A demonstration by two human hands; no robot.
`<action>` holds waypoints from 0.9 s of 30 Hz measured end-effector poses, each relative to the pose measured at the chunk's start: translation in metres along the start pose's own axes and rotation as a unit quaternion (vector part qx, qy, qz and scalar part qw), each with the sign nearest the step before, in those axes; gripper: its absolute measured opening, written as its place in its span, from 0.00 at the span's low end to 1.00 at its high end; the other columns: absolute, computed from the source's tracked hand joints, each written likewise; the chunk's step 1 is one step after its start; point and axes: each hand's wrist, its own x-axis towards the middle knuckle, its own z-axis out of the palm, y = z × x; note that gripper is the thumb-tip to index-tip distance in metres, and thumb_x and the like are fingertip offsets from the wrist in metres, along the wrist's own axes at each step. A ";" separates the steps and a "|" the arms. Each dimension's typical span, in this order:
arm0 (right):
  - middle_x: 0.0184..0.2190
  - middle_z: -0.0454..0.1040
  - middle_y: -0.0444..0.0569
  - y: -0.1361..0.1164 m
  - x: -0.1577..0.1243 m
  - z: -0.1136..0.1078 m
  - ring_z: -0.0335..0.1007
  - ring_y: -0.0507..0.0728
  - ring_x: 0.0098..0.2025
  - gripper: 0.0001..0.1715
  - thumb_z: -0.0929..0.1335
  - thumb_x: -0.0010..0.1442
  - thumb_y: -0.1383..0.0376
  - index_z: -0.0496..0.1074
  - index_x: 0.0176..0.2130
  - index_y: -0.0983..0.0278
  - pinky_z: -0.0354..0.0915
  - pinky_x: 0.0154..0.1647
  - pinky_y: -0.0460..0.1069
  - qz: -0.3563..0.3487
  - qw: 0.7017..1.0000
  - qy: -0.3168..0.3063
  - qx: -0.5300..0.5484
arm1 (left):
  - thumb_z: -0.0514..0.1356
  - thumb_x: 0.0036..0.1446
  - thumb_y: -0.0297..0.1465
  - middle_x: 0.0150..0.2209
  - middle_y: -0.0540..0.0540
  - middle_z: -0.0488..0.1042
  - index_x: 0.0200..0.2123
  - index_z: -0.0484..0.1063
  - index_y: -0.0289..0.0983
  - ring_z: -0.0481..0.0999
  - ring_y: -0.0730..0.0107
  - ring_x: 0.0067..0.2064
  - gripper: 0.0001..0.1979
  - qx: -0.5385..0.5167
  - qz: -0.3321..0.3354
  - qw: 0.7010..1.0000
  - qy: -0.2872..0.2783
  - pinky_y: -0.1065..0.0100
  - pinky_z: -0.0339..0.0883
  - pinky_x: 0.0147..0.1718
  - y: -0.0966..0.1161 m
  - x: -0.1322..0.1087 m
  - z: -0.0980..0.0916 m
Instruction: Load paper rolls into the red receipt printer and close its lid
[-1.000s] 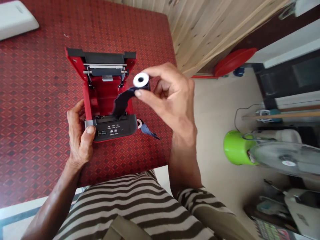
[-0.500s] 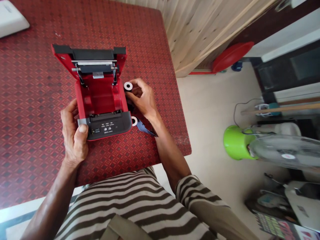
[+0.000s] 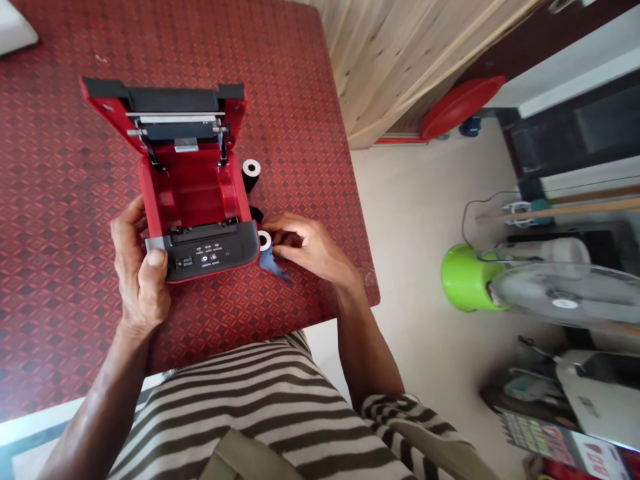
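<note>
A red and black printer (image 3: 200, 193) stands on the red patterned table with its lid raised and its red inner compartment showing. My left hand (image 3: 143, 267) grips its near left corner, thumb on top of the grey edge. Right of the printer, my right hand (image 3: 310, 247) has its fingers closed at a small roll (image 3: 265, 241) with a white end, a dark core and a blue strip trailing from it. Farther back, a black roll (image 3: 251, 175) with a white end stands upright beside the printer, touched by neither hand.
The patterned table (image 3: 300, 80) ends at the right, above a pale floor. A white object (image 3: 15, 30) lies at its far left corner. Beyond the table are a green bucket (image 3: 463, 277), a fan (image 3: 555, 297) and a red round object (image 3: 460, 107).
My right hand has let go of the black roll and moved nearer to me, to the roll with the blue strip. My left hand stays on the printer. The view has shifted slightly.
</note>
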 end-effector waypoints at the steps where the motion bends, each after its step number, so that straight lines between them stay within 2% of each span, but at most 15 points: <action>1: 0.46 0.79 0.47 -0.001 -0.001 0.003 0.74 0.52 0.38 0.19 0.71 0.58 0.73 0.78 0.50 0.61 0.70 0.42 0.50 -0.008 1.000 0.002 -0.002 | 0.51 0.60 0.58 0.58 0.40 0.73 0.66 0.66 0.39 0.72 0.46 0.59 0.40 0.003 -0.001 1.000 0.003 0.44 0.63 0.61 0.000 0.000 0.001; 3: 0.47 0.79 0.47 -0.001 0.002 0.011 0.74 0.53 0.40 0.19 0.73 0.59 0.71 0.77 0.50 0.59 0.69 0.45 0.51 -0.030 0.999 0.017 -0.015 | 0.50 0.60 0.58 0.57 0.40 0.73 0.66 0.66 0.39 0.72 0.46 0.58 0.41 0.008 -0.003 1.000 0.007 0.45 0.63 0.62 -0.001 -0.001 0.002; 6: 0.44 0.80 0.46 0.002 0.006 0.023 0.73 0.53 0.40 0.14 0.74 0.60 0.67 0.77 0.47 0.60 0.68 0.44 0.51 -0.053 0.997 0.042 -0.020 | 0.51 0.60 0.57 0.57 0.39 0.74 0.66 0.67 0.37 0.72 0.46 0.57 0.40 0.001 -0.008 1.000 0.017 0.45 0.63 0.61 0.000 -0.001 0.003; 8: 0.41 0.79 0.45 0.003 0.004 0.027 0.71 0.53 0.37 0.10 0.74 0.62 0.65 0.77 0.45 0.60 0.66 0.40 0.49 -0.052 0.997 0.057 -0.017 | 0.51 0.60 0.56 0.57 0.38 0.74 0.65 0.67 0.37 0.72 0.45 0.57 0.39 -0.003 -0.008 1.000 0.020 0.44 0.63 0.60 0.001 -0.001 0.003; 11: 0.37 0.77 0.43 -0.002 -0.011 0.020 0.67 0.51 0.32 0.12 0.75 0.62 0.61 0.77 0.46 0.60 0.62 0.31 0.47 -0.029 0.997 0.065 -0.013 | 0.51 0.60 0.56 0.58 0.39 0.73 0.66 0.66 0.38 0.72 0.45 0.57 0.39 0.004 -0.007 1.000 0.010 0.44 0.62 0.61 0.003 -0.001 0.002; 14: 0.37 0.75 0.43 -0.028 -0.030 0.001 0.64 0.51 0.28 0.19 0.75 0.63 0.57 0.76 0.52 0.59 0.62 0.28 0.48 -0.022 0.998 0.052 -0.034 | 0.50 0.62 0.55 0.57 0.38 0.73 0.67 0.65 0.37 0.72 0.47 0.56 0.38 0.004 -0.006 1.000 -0.006 0.44 0.63 0.61 0.003 -0.002 0.001; 15: 0.39 0.76 0.44 -0.040 -0.035 -0.007 0.67 0.52 0.31 0.22 0.74 0.64 0.57 0.74 0.55 0.58 0.64 0.30 0.49 -0.032 0.997 0.050 -0.050 | 0.50 0.62 0.55 0.56 0.38 0.73 0.67 0.65 0.37 0.72 0.47 0.55 0.38 0.003 -0.008 1.000 -0.007 0.44 0.63 0.61 0.003 -0.002 0.000; 17: 0.46 0.78 0.47 -0.068 -0.037 -0.018 0.74 0.56 0.43 0.24 0.73 0.66 0.58 0.71 0.60 0.57 0.70 0.44 0.52 -0.072 0.992 0.036 -0.095 | 0.50 0.62 0.54 0.54 0.39 0.73 0.66 0.65 0.38 0.72 0.49 0.54 0.37 0.003 -0.010 1.000 -0.005 0.44 0.63 0.61 0.003 -0.003 0.000; 20: 0.54 0.77 0.48 -0.104 -0.020 -0.021 0.73 0.59 0.54 0.24 0.72 0.67 0.62 0.69 0.60 0.56 0.69 0.58 0.57 -0.142 0.971 0.024 -0.191 | 0.50 0.63 0.54 0.54 0.38 0.73 0.66 0.65 0.36 0.72 0.50 0.54 0.37 0.011 -0.007 1.000 -0.008 0.46 0.65 0.59 0.005 -0.003 -0.002; 23: 0.54 0.76 0.49 -0.126 0.015 -0.006 0.72 0.61 0.56 0.19 0.70 0.68 0.67 0.69 0.57 0.59 0.68 0.60 0.58 -0.174 0.937 0.002 -0.302 | 0.49 0.65 0.54 0.59 0.35 0.71 0.67 0.64 0.35 0.71 0.50 0.57 0.37 0.029 0.005 0.999 -0.015 0.49 0.66 0.57 0.006 -0.002 -0.004; 27: 0.47 0.76 0.53 -0.132 0.059 0.023 0.70 0.63 0.54 0.13 0.63 0.71 0.71 0.70 0.52 0.66 0.69 0.58 0.58 -0.174 0.882 -0.048 -0.436 | 0.49 0.65 0.54 0.60 0.34 0.70 0.68 0.62 0.36 0.70 0.47 0.59 0.37 0.039 0.016 0.999 -0.027 0.45 0.63 0.58 0.006 -0.001 -0.007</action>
